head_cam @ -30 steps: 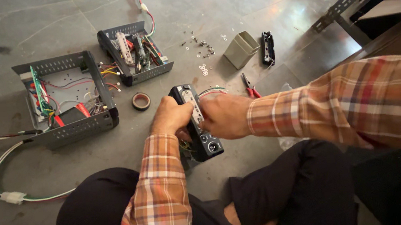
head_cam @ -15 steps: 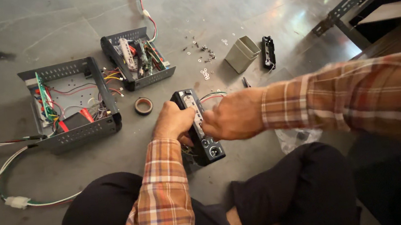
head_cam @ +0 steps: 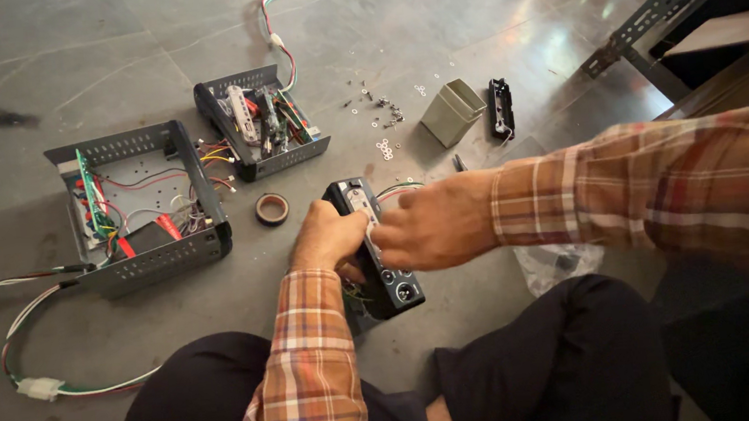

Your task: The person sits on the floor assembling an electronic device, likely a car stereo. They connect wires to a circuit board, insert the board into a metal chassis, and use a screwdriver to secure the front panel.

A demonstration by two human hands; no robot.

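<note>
Black faceplate unit (head_cam: 374, 248) held above floor (head_cam: 92, 45), just in front of crossed legs. Left hand (head_cam: 326, 239) wrapped around its left edge, fingers closed on housing. Right hand (head_cam: 433, 224) laid over its right side, fingers curled against front panel. Tape roll (head_cam: 272, 208) just left of faceplate unit. Large open metal chassis (head_cam: 143, 204) with wiring farther left; smaller chassis (head_cam: 261, 120) beyond, up and left. Loose screws (head_cam: 379, 111), grey metal bracket (head_cam: 453, 112) and black trim piece (head_cam: 501, 109) beyond faceplate unit, to its right.
</note>
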